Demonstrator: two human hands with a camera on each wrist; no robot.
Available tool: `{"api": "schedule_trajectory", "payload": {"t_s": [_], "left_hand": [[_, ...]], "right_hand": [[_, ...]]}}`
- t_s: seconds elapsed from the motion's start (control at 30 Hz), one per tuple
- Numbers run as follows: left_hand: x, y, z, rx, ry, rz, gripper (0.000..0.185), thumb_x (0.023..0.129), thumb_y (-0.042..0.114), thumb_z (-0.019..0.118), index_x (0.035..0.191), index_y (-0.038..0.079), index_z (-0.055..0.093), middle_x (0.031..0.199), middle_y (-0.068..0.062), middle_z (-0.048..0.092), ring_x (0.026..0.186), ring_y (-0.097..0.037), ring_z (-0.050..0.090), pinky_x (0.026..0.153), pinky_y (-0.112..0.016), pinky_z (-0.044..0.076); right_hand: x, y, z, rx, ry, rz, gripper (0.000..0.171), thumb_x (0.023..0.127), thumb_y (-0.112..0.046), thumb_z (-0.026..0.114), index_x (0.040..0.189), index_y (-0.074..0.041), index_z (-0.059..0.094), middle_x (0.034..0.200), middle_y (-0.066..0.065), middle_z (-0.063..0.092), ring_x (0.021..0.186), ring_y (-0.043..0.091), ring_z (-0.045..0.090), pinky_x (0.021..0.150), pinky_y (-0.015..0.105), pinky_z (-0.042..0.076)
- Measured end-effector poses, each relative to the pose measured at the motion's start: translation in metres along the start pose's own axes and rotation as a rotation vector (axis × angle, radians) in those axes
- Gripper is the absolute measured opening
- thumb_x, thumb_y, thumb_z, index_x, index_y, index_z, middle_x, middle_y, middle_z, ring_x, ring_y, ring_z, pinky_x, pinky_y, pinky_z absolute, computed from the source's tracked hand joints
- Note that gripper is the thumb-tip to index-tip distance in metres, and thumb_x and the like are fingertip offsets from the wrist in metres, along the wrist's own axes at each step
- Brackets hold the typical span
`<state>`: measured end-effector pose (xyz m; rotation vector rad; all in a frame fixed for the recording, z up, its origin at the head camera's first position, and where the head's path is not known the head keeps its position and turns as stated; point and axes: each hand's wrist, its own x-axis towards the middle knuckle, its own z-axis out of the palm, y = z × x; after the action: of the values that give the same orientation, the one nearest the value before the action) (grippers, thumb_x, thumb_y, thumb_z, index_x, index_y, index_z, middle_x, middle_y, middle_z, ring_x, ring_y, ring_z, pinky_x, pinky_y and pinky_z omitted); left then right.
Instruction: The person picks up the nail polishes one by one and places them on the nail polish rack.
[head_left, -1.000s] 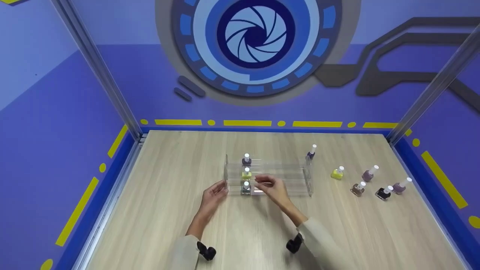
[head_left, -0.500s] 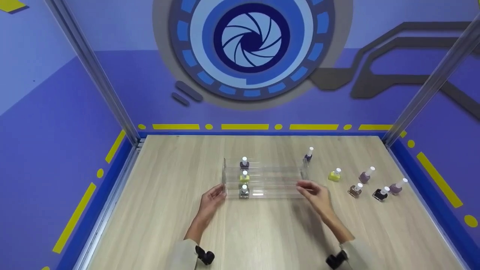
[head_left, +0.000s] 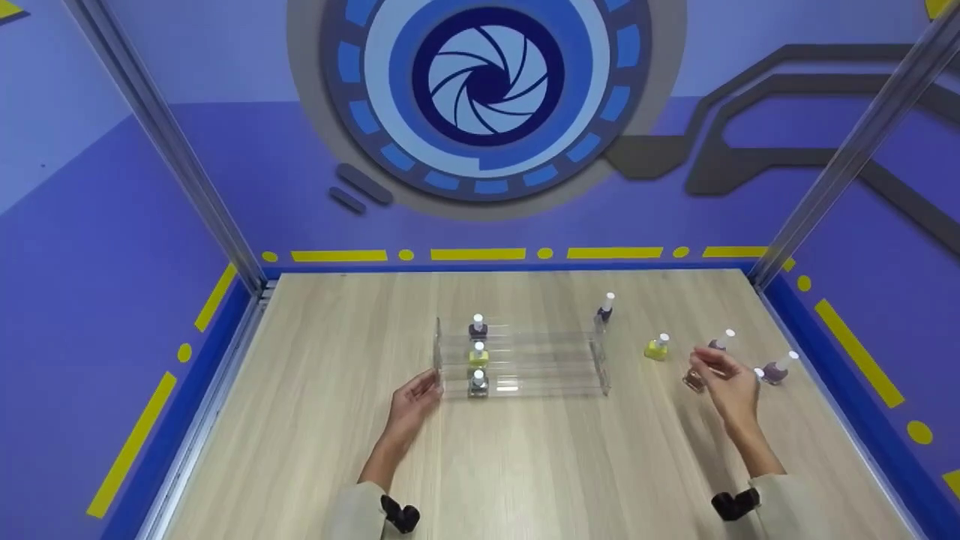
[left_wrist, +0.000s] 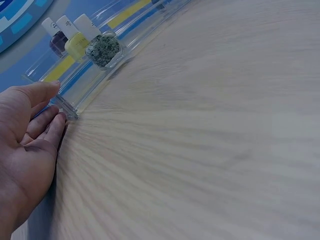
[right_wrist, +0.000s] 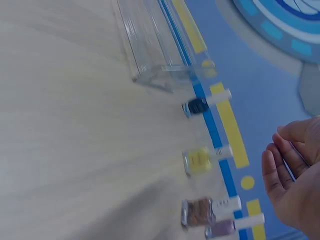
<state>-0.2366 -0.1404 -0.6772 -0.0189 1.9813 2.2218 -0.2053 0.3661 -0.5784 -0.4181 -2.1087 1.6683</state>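
A clear stepped display rack (head_left: 540, 367) stands mid-table with three nail polish bottles at its left end: dark purple (head_left: 478, 328), yellow (head_left: 478, 355) and speckled grey-green (head_left: 478, 384). My left hand (head_left: 412, 405) touches the rack's left end panel; the left wrist view has its thumb and fingertips (left_wrist: 59, 120) at that corner. Over on the right, my right hand (head_left: 731, 390) is at a brown nail polish bottle (head_left: 694, 381), partly covering it in the head view. In the right wrist view, the hand's loosely bent fingers hold nothing, apart from the brown bottle (right_wrist: 198, 212).
More nail polish bottles stand to the right: dark purple (head_left: 606, 309) behind the rack's right end, yellow (head_left: 657, 347), and two mauve ones, one behind my hand (head_left: 721, 341), one beyond it (head_left: 777, 369). A black bottle is mostly hidden by the right hand. Blue walls (head_left: 225, 180) enclose the table.
My right hand has moved right from beside the speckled bottle, past the rack's right end, to the brown bottle. The left hand stays at the rack's left end; the head view has shifted slightly.
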Motion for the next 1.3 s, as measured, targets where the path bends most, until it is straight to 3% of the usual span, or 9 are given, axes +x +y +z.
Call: {"api": "schedule_trajectory", "payload": {"t_s": [0.1,0.3,0.5,0.63,0.77,1.03,1.3], "left_hand": [[0.0,0.0,0.0,0.013,0.006,-0.005,0.052,0.103,0.009,0.06,0.15,-0.005,0.044,0.156,-0.027,0.044,0.147,-0.04,0.042,0.113,-0.029,0.049],[0.002,-0.002,0.0,0.01,0.003,0.003,0.051,0.103,0.009,0.059,0.149,-0.005,0.044,0.157,-0.026,0.044,0.148,-0.04,0.041,0.114,-0.029,0.048],[0.003,-0.004,-0.002,-0.009,0.0,0.017,0.051,0.102,0.008,0.06,0.149,-0.006,0.045,0.156,-0.028,0.045,0.147,-0.04,0.042,0.111,-0.025,0.05],[0.002,-0.004,-0.002,0.001,-0.005,0.006,0.052,0.103,0.01,0.059,0.15,-0.005,0.044,0.156,-0.027,0.044,0.148,-0.039,0.042,0.112,-0.027,0.049],[0.002,-0.003,-0.002,-0.009,-0.011,0.001,0.052,0.103,0.009,0.059,0.15,-0.005,0.043,0.157,-0.026,0.044,0.148,-0.039,0.041,0.113,-0.026,0.049],[0.004,-0.002,0.0,0.014,-0.004,-0.015,0.054,0.103,0.014,0.061,0.15,-0.004,0.044,0.157,-0.024,0.044,0.149,-0.039,0.04,0.116,-0.03,0.047],[0.002,-0.002,-0.001,-0.006,-0.001,-0.022,0.053,0.103,0.012,0.06,0.15,-0.004,0.044,0.157,-0.025,0.044,0.148,-0.039,0.042,0.114,-0.031,0.049]], "right_hand": [[0.01,0.003,-0.007,-0.046,0.062,-0.007,0.031,0.092,-0.005,0.075,0.118,0.009,0.07,0.082,-0.03,0.07,0.078,-0.014,0.065,0.069,0.003,0.051],[0.023,0.006,-0.013,-0.084,0.08,0.046,0.036,0.093,-0.011,0.075,0.124,0.004,0.067,0.088,-0.03,0.069,0.083,-0.016,0.062,0.075,0.001,0.049],[0.03,0.028,-0.01,0.009,0.092,0.092,0.041,0.091,-0.007,0.076,0.128,0.007,0.063,0.09,-0.026,0.071,0.082,-0.015,0.064,0.076,0.001,0.05],[0.028,0.045,-0.005,0.039,0.098,0.131,0.042,0.091,-0.002,0.074,0.13,0.008,0.062,0.089,-0.029,0.069,0.082,-0.014,0.064,0.076,0.001,0.05],[0.022,0.055,-0.006,-0.065,0.09,0.145,0.04,0.093,-0.004,0.072,0.131,0.004,0.063,0.089,-0.035,0.062,0.084,-0.017,0.059,0.077,-0.001,0.047],[0.019,0.06,-0.006,-0.051,0.111,0.098,0.038,0.092,-0.004,0.074,0.127,0.009,0.065,0.082,-0.038,0.062,0.08,-0.021,0.06,0.074,-0.001,0.047],[0.019,0.061,-0.008,-0.044,0.094,0.144,0.043,0.09,-0.006,0.077,0.129,0.007,0.065,0.079,-0.038,0.064,0.079,-0.019,0.061,0.072,0.0,0.049]]}}
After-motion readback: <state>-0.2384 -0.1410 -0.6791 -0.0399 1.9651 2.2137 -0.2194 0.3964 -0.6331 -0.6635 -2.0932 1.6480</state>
